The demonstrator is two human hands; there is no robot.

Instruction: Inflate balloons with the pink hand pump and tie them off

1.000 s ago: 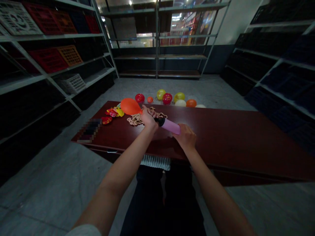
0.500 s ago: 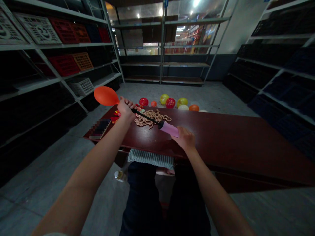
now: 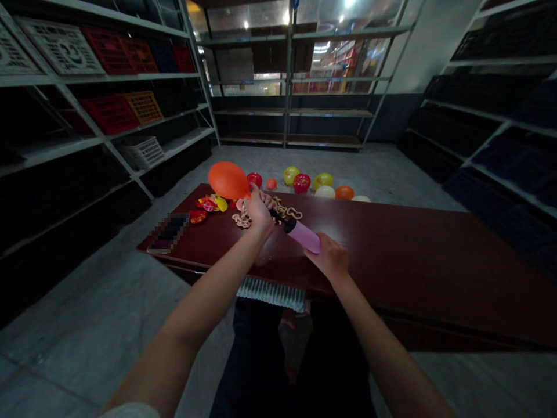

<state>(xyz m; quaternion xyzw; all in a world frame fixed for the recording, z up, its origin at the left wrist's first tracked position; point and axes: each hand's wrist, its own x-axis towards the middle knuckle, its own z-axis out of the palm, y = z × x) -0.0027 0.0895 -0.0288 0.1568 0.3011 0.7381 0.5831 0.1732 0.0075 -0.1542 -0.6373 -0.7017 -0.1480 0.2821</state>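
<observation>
My left hand [image 3: 259, 212] is closed around the black nozzle end of a hand pump, where the neck of an inflated orange balloon [image 3: 228, 180] sits. The balloon sticks out up and to the left of that fist. My right hand [image 3: 331, 258] grips the rear of the pink pump barrel [image 3: 303, 235], which lies low over a dark red table [image 3: 413, 249]. A heap of beige rubber bands [image 3: 243, 219] lies under and behind the left hand. Flat uninflated balloons [image 3: 206, 206], red and yellow, lie to the left of it.
A dark phone [image 3: 167, 234] lies near the table's left edge. Several inflated balloons [image 3: 304, 181] rest on the grey floor beyond the table. Metal shelving with red, orange and white crates [image 3: 113, 113] lines the left; dark shelves line the right and back.
The left hand with the balloon pulled out to the left, drawing the pump rod out, then came back toward the barrel. The balloon looks rounder now.
</observation>
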